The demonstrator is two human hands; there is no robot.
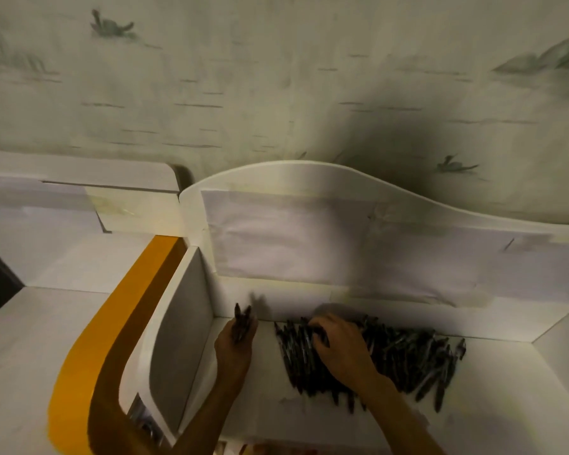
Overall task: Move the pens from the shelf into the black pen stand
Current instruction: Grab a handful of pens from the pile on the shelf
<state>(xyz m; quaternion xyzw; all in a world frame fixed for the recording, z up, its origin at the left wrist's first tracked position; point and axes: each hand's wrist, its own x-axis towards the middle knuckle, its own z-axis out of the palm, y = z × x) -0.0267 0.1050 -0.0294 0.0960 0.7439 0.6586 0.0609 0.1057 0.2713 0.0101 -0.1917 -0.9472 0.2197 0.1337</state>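
Observation:
A heap of several dark pens [404, 359] lies on the white shelf [493, 399], spread from the middle to the right. My right hand [342, 348] rests on the left part of the heap, its fingers curled around some pens. My left hand [235, 344] is at the shelf's left end near the back wall, closed on a few pens [242, 318] whose tips stick up past its fingers. The black pen stand is not in view.
A white side panel [178, 339] bounds the shelf on the left, with an orange curved edge [112, 339] beyond it. A white back panel [342, 244] rises behind the shelf. A lower white surface [30, 339] lies at the left. Patterned wallpaper covers the wall above.

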